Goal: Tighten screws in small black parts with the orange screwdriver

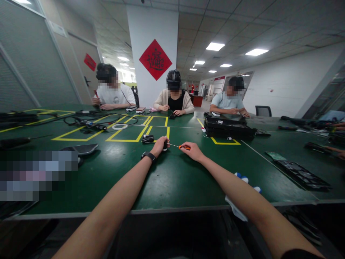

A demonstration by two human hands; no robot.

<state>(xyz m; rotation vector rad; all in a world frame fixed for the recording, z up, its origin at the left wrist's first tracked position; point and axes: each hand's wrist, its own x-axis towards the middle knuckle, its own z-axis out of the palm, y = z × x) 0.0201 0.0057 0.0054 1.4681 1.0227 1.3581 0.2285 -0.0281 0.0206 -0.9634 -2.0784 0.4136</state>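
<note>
My right hand (193,151) is closed around the orange-and-black handle of a screwdriver (184,147). Its thin shaft points left, the tip at or close to the small dark part with a white end (165,146) in my left hand (159,144). The left fingers wrap around that part and hide much of it; its exact kind is unclear. Just left of my left hand, a black cylindrical piece with a light band (148,138) lies on the green table (167,180).
Black stacked housings (229,127) stand right of centre, and a circuit board panel (299,171) lies further right. Blue-and-white gloves (237,207) hang over the front edge under my right forearm. Cables (91,120) spread at left. Several people sit around the table.
</note>
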